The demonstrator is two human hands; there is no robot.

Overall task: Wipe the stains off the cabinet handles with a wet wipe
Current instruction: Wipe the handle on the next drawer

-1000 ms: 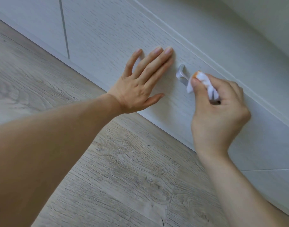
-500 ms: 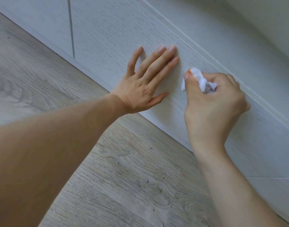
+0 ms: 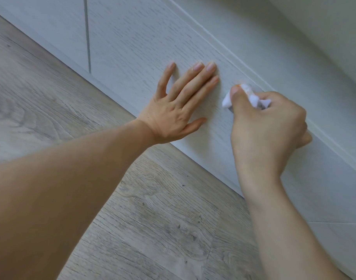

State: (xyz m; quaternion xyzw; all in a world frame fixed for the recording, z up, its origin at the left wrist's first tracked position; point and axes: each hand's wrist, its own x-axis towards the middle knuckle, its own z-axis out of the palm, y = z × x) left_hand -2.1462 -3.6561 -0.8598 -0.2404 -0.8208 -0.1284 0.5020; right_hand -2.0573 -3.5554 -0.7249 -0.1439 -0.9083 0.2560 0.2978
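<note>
Your left hand (image 3: pixel 180 110) lies flat on the pale wood-grain cabinet front (image 3: pixel 132 41), fingers straight and spread, thumb out to the side; it carries nothing and sits where it sat half a second ago, with only the view shifted a little. The grey wood floor (image 3: pixel 152 219) runs below it, and a dark vertical seam (image 3: pixel 88 33) between two cabinet panels stands well off to the left of that hand.

Just right of your left fingertips, your right hand (image 3: pixel 265 126) makes a tight grip on the crumpled white wet wipe (image 3: pixel 253 98), thumb on top and fingers curled round it. The wipe carries an orange stain at its upper edge, beside the thumb tip. A second ago the cabinet handle showed just left of the grip; now wipe and thumb cover that spot, so the handle is hidden under the grip. The grip presses against the cabinet front, just below the raised ledge (image 3: pixel 223 49) running along the panel's upper edge.
</note>
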